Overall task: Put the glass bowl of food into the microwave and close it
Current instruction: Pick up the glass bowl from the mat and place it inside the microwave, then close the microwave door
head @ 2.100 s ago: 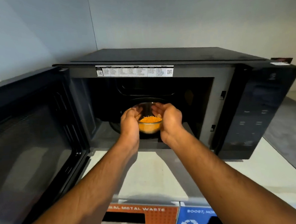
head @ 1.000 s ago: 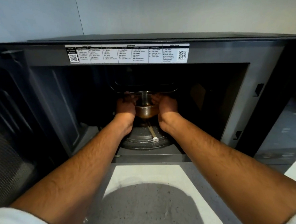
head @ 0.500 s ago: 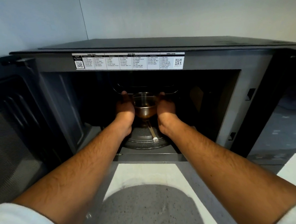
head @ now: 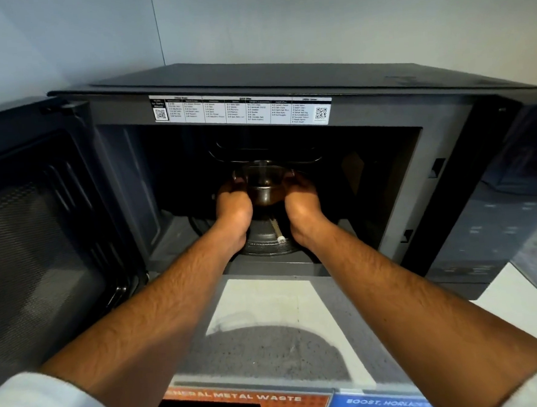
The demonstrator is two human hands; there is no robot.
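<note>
Both hands, left (head: 233, 205) and right (head: 301, 201), clasp the upright glass bowl (head: 264, 187) inside the microwave (head: 440, 148).

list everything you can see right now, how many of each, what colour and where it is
microwave: one, black, on the counter, cavity open
microwave door: one, black, swung open at left
instruction label: one, white, above the cavity
turntable: one, dark, cavity floor
glass bowl: one, clear, inside the cavity above the turntable
counter: one, white and grey, under the microwave
waste bin labels: two, orange and blue, bottom edge
wall: grey, behind
left hand: one, gripping the bowl's left side
right hand: one, gripping its right side
</note>
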